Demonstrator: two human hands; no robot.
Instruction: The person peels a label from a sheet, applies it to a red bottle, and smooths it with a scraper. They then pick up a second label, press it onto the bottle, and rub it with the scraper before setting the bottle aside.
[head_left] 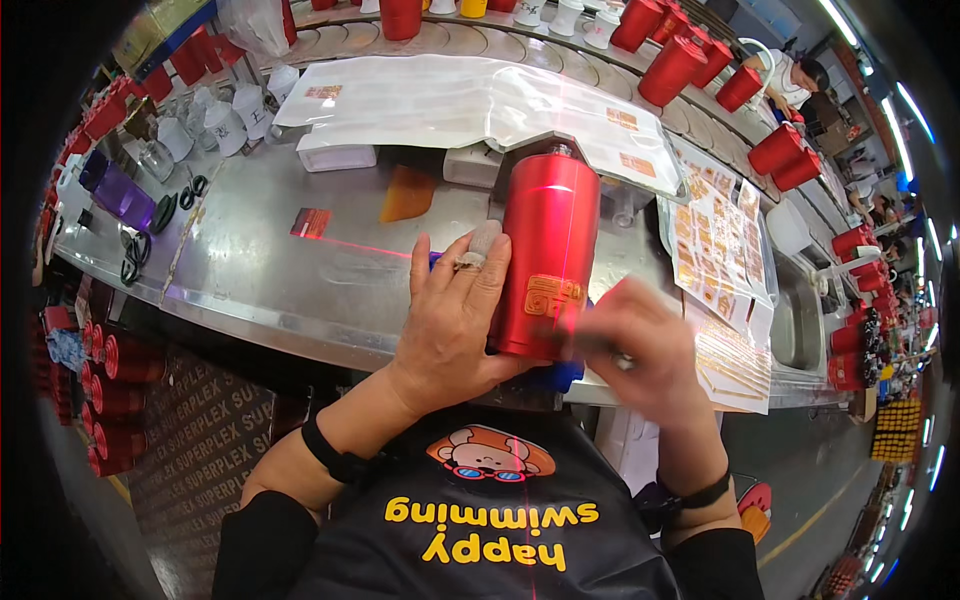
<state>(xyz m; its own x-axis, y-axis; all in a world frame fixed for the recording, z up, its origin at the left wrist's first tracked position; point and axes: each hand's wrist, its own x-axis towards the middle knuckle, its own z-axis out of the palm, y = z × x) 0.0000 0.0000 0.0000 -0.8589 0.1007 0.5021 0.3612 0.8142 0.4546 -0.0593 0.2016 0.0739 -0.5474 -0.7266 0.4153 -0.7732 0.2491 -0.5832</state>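
A shiny red metal bottle point(548, 215) lies on its side in front of me, its narrow end pointing away. Blue parts point(568, 376) show under it. My left hand point(445, 315) steadies it, with fingers along its left side and thumb at its near end; one finger wears a pale wrap. On the bottle's upper face, close to the near end, is a gold square decal point(552, 295). Beside that decal my right hand point(645, 345) is smeared by motion, so its fingers and anything in them cannot be made out. A red laser line crosses the bottle.
White-backed sheets point(470, 95) cover a raised stand behind the bottle. An amber scraper point(407, 194) and a small red decal piece point(311, 222) lie on the steel table point(260, 270). Scissors point(134, 255) and a purple bottle point(118, 190) stand left; decal sheets point(715, 240) and a sink point(797, 320) right.
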